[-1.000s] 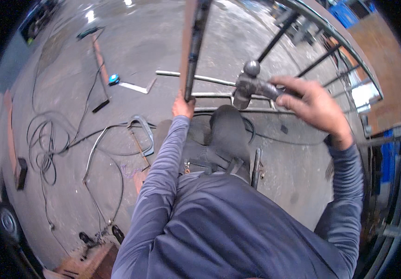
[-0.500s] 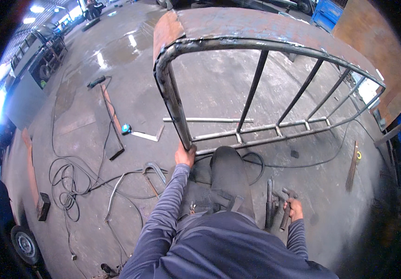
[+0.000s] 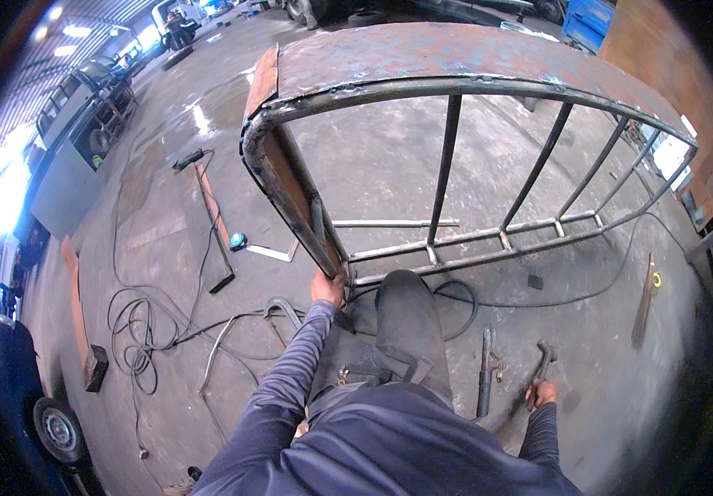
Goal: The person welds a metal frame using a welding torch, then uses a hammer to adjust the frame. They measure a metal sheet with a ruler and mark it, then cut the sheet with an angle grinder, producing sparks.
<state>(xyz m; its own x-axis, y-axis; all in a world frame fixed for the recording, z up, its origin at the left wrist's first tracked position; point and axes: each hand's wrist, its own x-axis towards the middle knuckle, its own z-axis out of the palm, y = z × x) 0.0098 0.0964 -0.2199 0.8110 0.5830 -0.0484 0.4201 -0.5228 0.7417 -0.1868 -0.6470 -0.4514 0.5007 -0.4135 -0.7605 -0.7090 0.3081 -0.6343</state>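
My left hand (image 3: 328, 287) is closed around the lower left corner of a welded tubular metal frame (image 3: 445, 157), which stands on its side with several crossbars and a rusty sheet (image 3: 447, 58) along its top. My bent dark-trousered knee (image 3: 402, 314) is beside its lower rail. Low on the right, my right hand (image 3: 543, 391) grips a hammer (image 3: 546, 354), its head near the floor. A torch-like tool (image 3: 484, 388) with a dark handle lies just left of the hammer.
Coiled cables (image 3: 137, 351), a C-clamp (image 3: 282, 304), a tape measure (image 3: 237, 241), an angle grinder (image 3: 187, 159) and steel strips (image 3: 212, 211) lie leftward. A wheel (image 3: 59, 426) is lower left. A brush (image 3: 646, 302) and rusty panel (image 3: 712, 107) are rightward; vehicles stand behind.
My right hand has come down from beside the frame with the hammer to floor level at the right. The view has lifted, showing more frame and workshop; the frame's upper corner appears farther left.
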